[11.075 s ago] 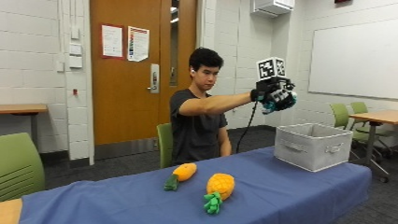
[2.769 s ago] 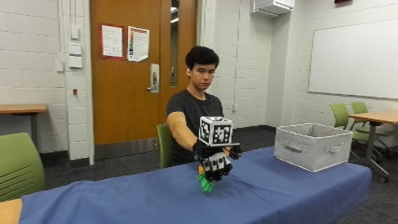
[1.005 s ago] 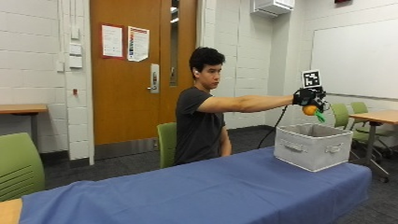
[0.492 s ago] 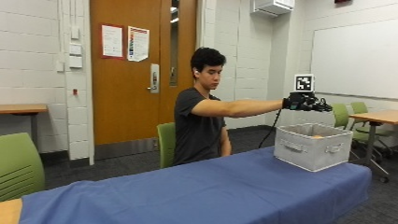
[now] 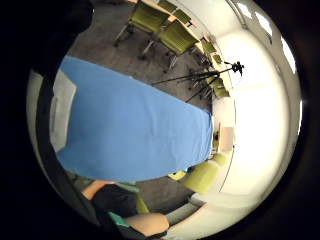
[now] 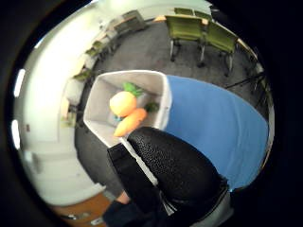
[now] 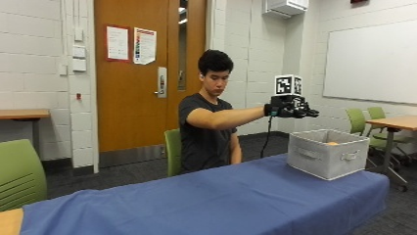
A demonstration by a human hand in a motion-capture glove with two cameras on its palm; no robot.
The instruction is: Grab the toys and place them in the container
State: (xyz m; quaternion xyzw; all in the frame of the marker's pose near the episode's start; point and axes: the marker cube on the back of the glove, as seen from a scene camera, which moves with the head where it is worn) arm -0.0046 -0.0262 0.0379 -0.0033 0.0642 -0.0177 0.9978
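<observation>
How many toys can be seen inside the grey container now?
2: a round orange toy and a longer orange toy touching it, both inside the container. Others may hide beneath.

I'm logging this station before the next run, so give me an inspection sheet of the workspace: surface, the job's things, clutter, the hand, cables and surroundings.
Surface: table under a blue cloth, bare where it shows.
Job's things: grey fabric container at the table's end; two orange plush toys inside, a round one and a long one lying against it.
Clutter: nothing seen.
Hand: gloved right hand held out above the container, arm extended, holding nothing; fingers relaxed.
Cables: one hangs from the glove down behind the table.
Surroundings: green chairs, orange door, whiteboard, tripod on the floor.
</observation>
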